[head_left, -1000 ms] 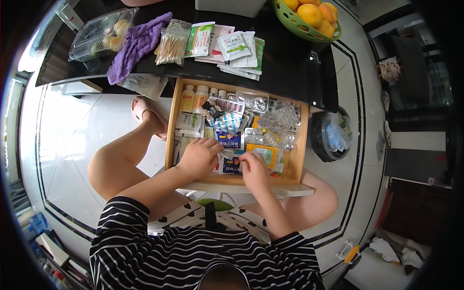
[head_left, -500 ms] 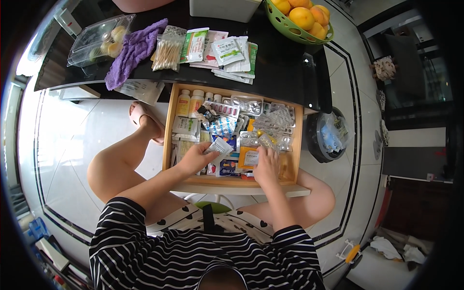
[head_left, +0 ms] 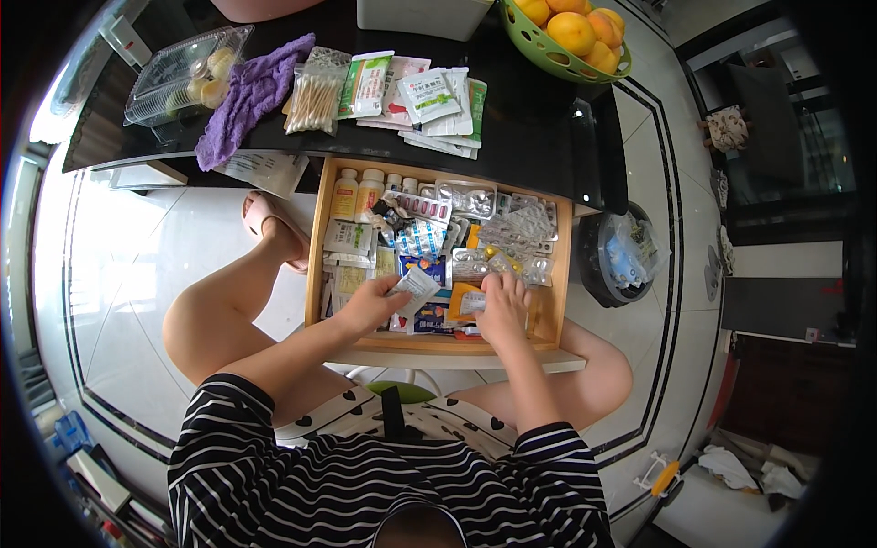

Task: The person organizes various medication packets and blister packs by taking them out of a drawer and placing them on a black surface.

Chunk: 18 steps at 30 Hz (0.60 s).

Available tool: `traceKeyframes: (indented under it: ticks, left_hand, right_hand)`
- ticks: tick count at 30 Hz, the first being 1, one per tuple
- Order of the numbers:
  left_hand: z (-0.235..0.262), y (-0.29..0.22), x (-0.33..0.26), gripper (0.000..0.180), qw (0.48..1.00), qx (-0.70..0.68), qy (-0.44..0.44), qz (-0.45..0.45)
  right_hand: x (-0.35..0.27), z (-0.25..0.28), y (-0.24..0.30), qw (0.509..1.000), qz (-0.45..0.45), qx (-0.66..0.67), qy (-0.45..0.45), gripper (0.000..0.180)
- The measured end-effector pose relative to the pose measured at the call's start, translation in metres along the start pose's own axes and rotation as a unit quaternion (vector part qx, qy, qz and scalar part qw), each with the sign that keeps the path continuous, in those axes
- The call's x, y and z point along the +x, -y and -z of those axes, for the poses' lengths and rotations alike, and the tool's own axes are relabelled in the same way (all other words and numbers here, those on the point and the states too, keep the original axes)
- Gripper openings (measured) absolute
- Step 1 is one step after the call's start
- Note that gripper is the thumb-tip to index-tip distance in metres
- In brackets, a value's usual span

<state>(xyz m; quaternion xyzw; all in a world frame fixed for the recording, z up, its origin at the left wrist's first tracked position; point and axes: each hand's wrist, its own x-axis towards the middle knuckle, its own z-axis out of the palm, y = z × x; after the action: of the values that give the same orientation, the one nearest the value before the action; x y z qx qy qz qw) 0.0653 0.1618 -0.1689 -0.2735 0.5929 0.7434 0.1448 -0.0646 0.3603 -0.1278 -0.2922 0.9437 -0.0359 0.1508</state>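
Observation:
An open wooden drawer (head_left: pixel 320 265) full of medicine packs lies in front of me. In my left hand (head_left: pixel 370 306) a small silver-white sachet (head_left: pixel 417 289) is pinched over the front half of the drawer. My right hand (head_left: pixel 503 309) is closed at the right front, its fingers curled on the right edge of an orange packet (head_left: pixel 463 301); the fingertips are partly hidden. Dark blue packs (head_left: pixel 429 319) lie between the hands. Just beyond the right fingers are clear blister packs (head_left: pixel 536 270) and others with yellow capsules. Blue-and-white blister strips (head_left: pixel 421 239) lie mid-drawer.
Small bottles (head_left: pixel 370 189) stand at the drawer's back left. On the black tabletop (head_left: pixel 530 137) lie cotton swabs (head_left: pixel 315 102), several sachets (head_left: pixel 434 98), a purple cloth (head_left: pixel 247 105), a clear plastic box (head_left: pixel 187 78) and a green fruit bowl (head_left: pixel 557 57). A lined bin (head_left: pixel 603 274) stands right.
The orange packet has tilted and shifted slightly toward me under my right hand. My left hand has dipped a little with the sachet, whose angle has turned.

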Motion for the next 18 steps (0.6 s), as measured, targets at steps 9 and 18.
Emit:
traceKeyframes:
  ticks: [9,18]
  left_hand:
    - [-0.002,-0.009,-0.005,0.044,0.983,-0.159,0.026,0.084]
    - [-0.004,-0.02,-0.009,0.04,0.985,-0.163,0.003,0.054]
  right_hand:
    - [-0.006,0.019,0.031,0.922,-0.048,0.385,0.0,0.035]
    - [-0.004,-0.008,0.049,0.949,-0.024,0.308,-0.061,0.028]
